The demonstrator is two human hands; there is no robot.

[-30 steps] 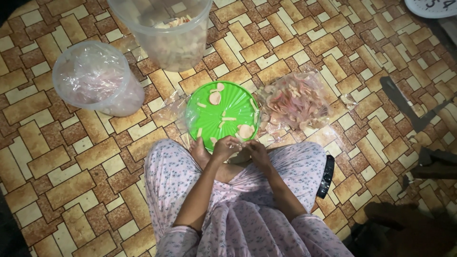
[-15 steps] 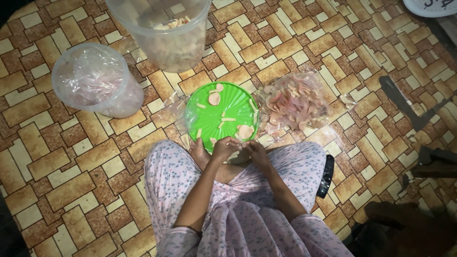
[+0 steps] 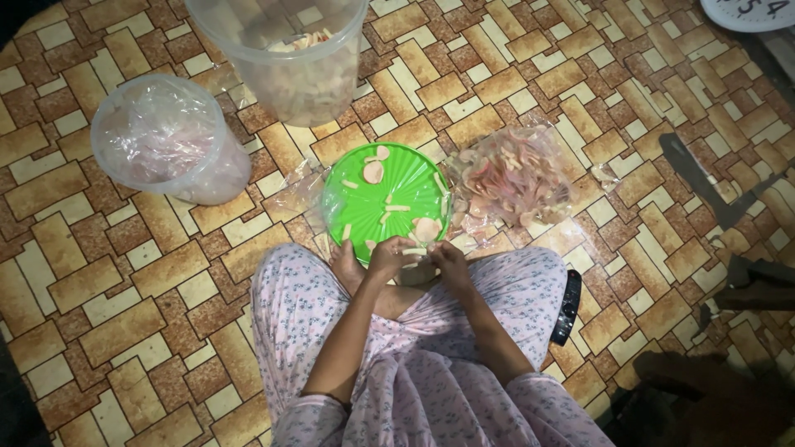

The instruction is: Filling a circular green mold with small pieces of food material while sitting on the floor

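A small pale strip (image 3: 412, 252) lies flat at the 6 o'clock edge of the green plate (image 3: 364, 207), long side pointing from 9 to 3 o'clock. The left hand (image 3: 387, 258) and right hand (image 3: 447, 261) pinch its two ends. It seems best to hold it low over the plate, so bits land there and not on the tiled floor (image 3: 124, 314).

My left hand (image 3: 387, 258) and right hand (image 3: 447, 261) barely shifted at green plate's (image 3: 364, 207) near edge; pale strip (image 3: 414, 251) now between fingers.
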